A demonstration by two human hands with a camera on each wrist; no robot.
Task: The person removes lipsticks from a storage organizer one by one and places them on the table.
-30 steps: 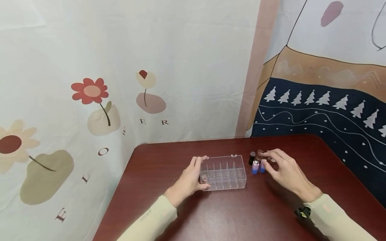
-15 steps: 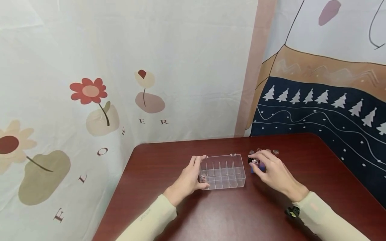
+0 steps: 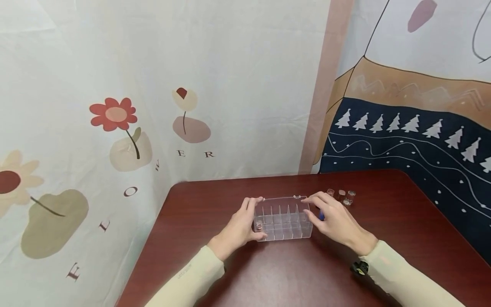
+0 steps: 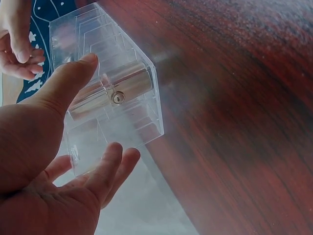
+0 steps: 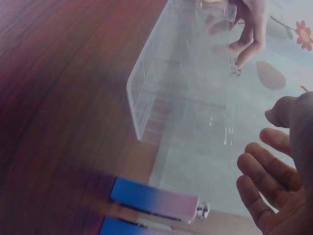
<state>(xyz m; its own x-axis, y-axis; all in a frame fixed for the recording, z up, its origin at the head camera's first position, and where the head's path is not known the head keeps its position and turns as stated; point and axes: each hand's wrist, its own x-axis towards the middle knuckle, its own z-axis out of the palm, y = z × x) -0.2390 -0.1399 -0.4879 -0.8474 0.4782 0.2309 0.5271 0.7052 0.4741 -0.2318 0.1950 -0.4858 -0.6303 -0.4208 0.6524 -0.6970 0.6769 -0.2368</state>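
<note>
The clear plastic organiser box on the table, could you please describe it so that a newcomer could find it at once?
On the dark red table, look between the person's two hands. The clear plastic organiser box lies there, the left hand at one end. Unlike the small bottles nearby, it is see-through and split into compartments.

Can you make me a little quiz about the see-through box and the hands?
1. True or false: the left hand touches the clear divided box.
2. Which side of the box do the small glass vials stand on? A: the left hand's side. B: the right hand's side. C: inside the box.
3. Fill in: the table is dark ____.

Key:
1. True.
2. B; they stand on the table behind the right hand.
3. Red.
</note>
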